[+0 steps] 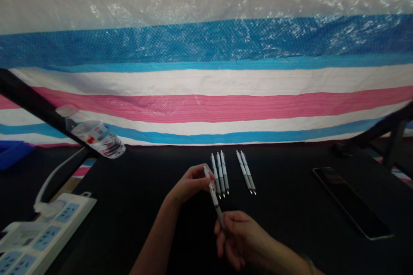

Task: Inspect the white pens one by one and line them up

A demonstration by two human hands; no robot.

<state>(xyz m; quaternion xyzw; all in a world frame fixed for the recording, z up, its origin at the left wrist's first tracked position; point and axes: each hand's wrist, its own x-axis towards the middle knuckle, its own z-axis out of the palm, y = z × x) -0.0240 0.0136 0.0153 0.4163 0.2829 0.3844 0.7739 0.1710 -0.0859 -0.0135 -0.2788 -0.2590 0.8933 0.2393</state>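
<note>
Between my two hands is a white pen (pixel 214 198) with a grey grip, held slanted above the black table. My left hand (pixel 192 184) pinches its upper end near the clip and push button. The fingers of my right hand (pixel 239 234) close around the lower, grey end, hiding the tip. Just beyond my left hand lie three similar pens (pixel 220 174) side by side. To their right rests a pair of the same pens (pixel 246 172), tips toward me.
A smartphone (pixel 351 203) lies at the right of the black table (pixel 280 206). On the left are a power strip (pixel 61 227) with a plugged-in cable and a tilted water bottle (pixel 99 137). A striped plastic sheet (pixel 206 107) hangs behind the table.
</note>
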